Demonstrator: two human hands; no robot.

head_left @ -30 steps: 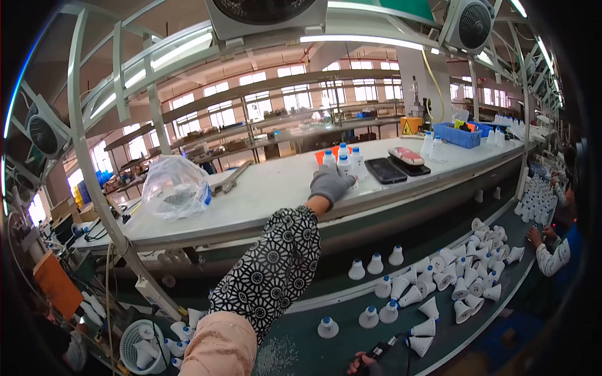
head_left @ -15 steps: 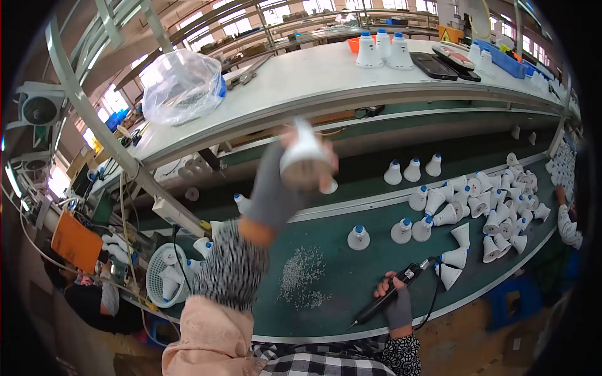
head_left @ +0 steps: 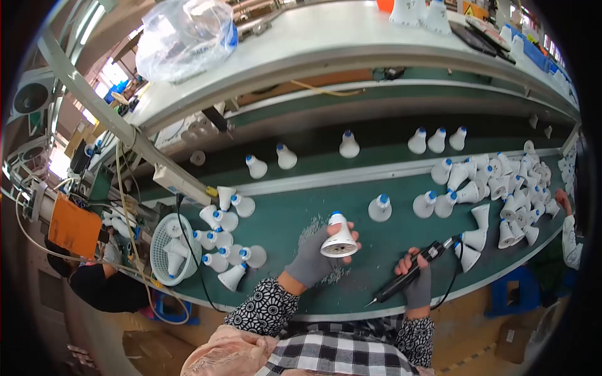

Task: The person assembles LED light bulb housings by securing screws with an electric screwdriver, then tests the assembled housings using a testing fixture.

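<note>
Head view: left hand [head_left: 311,258] pinches housing [head_left: 339,237], center frame; white flared cone, blue-topped, round base with dark marks tilted toward camera. Right hand [head_left: 419,286] wrapped round black driver [head_left: 394,287], lower right, tip pointing lower left.

Six white cones [head_left: 349,145] stand in a row across the upper middle of the frame: two leftward, one central, three rightward. Below come one held cone [head_left: 339,241] at the centre, one lone cone [head_left: 379,210] right of it and roughly ten in the left-hand cluster [head_left: 253,257]; the right-hand pile [head_left: 506,197] is too crowded to count. One black tool [head_left: 392,286] shows lower right, one basket [head_left: 157,250] lower left, one plastic bag [head_left: 185,44] upper left.
</note>
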